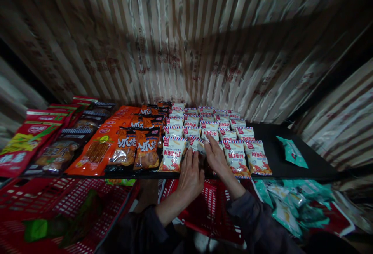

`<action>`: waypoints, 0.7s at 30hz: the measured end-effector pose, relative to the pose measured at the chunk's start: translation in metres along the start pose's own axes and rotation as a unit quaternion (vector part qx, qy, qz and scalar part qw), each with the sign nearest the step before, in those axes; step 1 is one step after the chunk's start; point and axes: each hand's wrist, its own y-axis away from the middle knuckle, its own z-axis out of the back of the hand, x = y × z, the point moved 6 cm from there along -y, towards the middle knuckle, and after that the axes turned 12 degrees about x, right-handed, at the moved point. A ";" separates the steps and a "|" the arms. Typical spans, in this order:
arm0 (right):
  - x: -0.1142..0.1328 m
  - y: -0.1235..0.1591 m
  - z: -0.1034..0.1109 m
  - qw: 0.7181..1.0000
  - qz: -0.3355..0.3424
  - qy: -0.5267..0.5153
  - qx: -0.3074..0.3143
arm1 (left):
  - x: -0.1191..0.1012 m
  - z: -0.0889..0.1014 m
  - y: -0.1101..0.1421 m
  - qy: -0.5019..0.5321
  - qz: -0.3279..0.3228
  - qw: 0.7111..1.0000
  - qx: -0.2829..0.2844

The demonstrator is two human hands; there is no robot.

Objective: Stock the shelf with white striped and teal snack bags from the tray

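White plastic, edged with red and blue stripes, is seen on the front packet (197, 144), which lies on the black shelf (314, 170) between the left hand (190, 176) and the right hand (217, 159). From the left fingers it is found towards one o'clock, and it is touched by them; from the right fingertips it lies near nine o'clock. The left fingers are stretched out close together, with the thumb held apart. The right fingers are extended too, but whether anything is pinched by them cannot be told.

Similar white packets (190, 122) are ranked behind, towards twelve o'clock. Orange and black snack bags (147, 149) are lined up at nine o'clock, and a single teal packet (292, 152) is laid at three.

The lower part of the front packet is covered by the hands. At eight o'clock, a red basket (116, 203) is cut off by the picture's edge, and the green item (36, 230) in it is blurred.
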 end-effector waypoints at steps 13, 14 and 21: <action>-0.018 -0.031 -0.035 0.999 0.030 0.022 0.015 | 0.012 0.002 0.001 -0.048 -0.004 0.998 -0.042; -0.018 -0.031 -0.036 0.999 0.024 0.026 0.017 | 0.013 0.002 0.001 -0.049 -0.003 0.998 -0.041; -0.002 -0.014 -0.025 0.998 0.032 0.043 -0.019 | 0.013 0.003 0.002 -0.061 -0.021 0.997 -0.046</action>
